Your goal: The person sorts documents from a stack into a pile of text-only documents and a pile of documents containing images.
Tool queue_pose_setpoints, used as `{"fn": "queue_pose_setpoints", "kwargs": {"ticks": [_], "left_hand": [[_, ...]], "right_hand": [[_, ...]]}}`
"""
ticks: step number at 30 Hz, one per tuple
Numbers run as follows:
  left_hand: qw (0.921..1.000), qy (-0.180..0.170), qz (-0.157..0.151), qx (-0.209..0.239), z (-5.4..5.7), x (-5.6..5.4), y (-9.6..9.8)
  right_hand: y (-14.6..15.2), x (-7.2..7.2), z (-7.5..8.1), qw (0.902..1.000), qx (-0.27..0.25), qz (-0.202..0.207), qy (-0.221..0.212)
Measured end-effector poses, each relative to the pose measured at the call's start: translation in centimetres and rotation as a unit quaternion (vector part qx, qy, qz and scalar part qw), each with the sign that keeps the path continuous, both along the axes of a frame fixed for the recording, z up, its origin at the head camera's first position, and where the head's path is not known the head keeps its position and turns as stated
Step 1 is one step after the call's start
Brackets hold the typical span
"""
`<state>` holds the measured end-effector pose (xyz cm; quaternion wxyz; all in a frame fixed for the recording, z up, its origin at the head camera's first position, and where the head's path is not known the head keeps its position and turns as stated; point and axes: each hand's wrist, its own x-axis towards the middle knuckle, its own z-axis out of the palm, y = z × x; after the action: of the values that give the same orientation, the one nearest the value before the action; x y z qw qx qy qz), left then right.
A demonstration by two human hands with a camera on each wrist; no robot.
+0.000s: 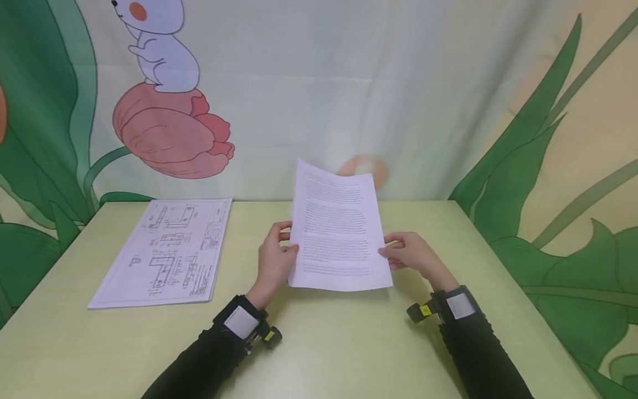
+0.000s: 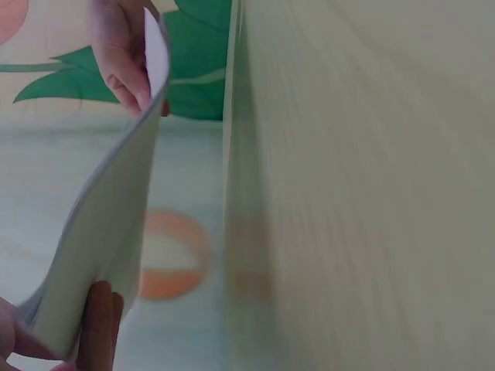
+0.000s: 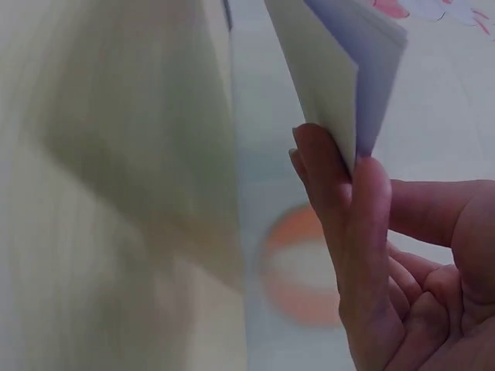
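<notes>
Backdrop cloth [image 1: 349,83] hangs beyond both hands, printed with green leaves, a pink flower and a white cartoon animal. Pale green table [image 1: 324,354] lies under both forearms and runs out ahead of the hands to the cloth.

Drawing sheet [image 1: 166,252], printed with technical line figures, lies flat on the table well to the left of the left hand, apart from it.

Printed text page [image 1: 339,227] is held up off the table between the two hands, tilted, its top edge away from the person and its lower edge just above the tabletop. From the right wrist view the held paper [image 3: 348,69] looks like more than one sheet.

Left hand [image 1: 276,260] grips the page's left edge, thumb on the front, fingers curled behind. Left wrist view shows the page [image 2: 100,232] bowed, with fingers at its near corner.

Right hand [image 1: 411,254] pinches the right edge low down, thumb in front; right wrist view shows fingertips [image 3: 340,178] closed on the paper's edge.

Dark sleeves with a wrist-worn camera on each arm, nearest the person.
</notes>
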<state>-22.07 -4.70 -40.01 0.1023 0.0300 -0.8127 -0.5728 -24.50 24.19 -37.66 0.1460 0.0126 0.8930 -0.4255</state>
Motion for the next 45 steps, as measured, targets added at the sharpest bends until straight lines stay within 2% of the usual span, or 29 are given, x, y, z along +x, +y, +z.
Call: {"fn": "queue_pose_setpoints", "kwargs": {"ticks": [4, 7, 9, 12, 15, 21, 29, 34, 40, 45], "left_hand": [[0.998, -0.017, -0.051, -0.034, -0.1, 0.0, 1.6], [0.9927, -0.032, -0.09, -0.073, -0.1, 0.1, 2.3], [0.986, -0.045, -0.122, -0.104, -0.1, 0.2, 2.7], [0.9717, -0.066, -0.177, -0.141, -0.3, 0.4, 3.3], [0.9585, -0.077, -0.214, -0.172, -0.6, 0.4, 3.7], [0.9429, -0.08, -0.244, -0.213, -1.1, 0.2, 4.1], [0.9151, -0.063, -0.303, -0.258, -1.1, 0.0, 4.6], [0.9083, -0.071, -0.318, -0.263, -1.5, -0.1, 5.1], [0.8921, -0.096, -0.324, -0.3, -1.3, 0.3, 5.3], [0.8812, -0.095, -0.332, -0.322, -1.2, 0.5, 5.3]], "right_hand": [[2.0, 0.4, -0.4, 0.9991, 0.043, -0.005, 0.003], [3.1, 0.7, -0.5, 0.9981, 0.062, 0.003, 0.005], [3.8, 0.9, -0.6, 0.9973, 0.072, 0.009, 0.005], [4.6, 1.2, -0.8, 0.9957, 0.092, 0.011, 0.002], [4.9, 1.6, -1.2, 0.9942, 0.107, 0.001, -0.005], [5.4, 1.7, -1.8, 0.9922, 0.124, -0.014, -0.002], [5.8, 1.6, -1.9, 0.9888, 0.145, -0.032, -0.017], [6.0, 1.7, -1.8, 0.984, 0.174, -0.038, -0.011], [6.1, 2.0, -1.7, 0.9782, 0.201, -0.05, -0.008], [6.3, 2.1, -1.7, 0.9754, 0.213, -0.057, 0.014]]}}
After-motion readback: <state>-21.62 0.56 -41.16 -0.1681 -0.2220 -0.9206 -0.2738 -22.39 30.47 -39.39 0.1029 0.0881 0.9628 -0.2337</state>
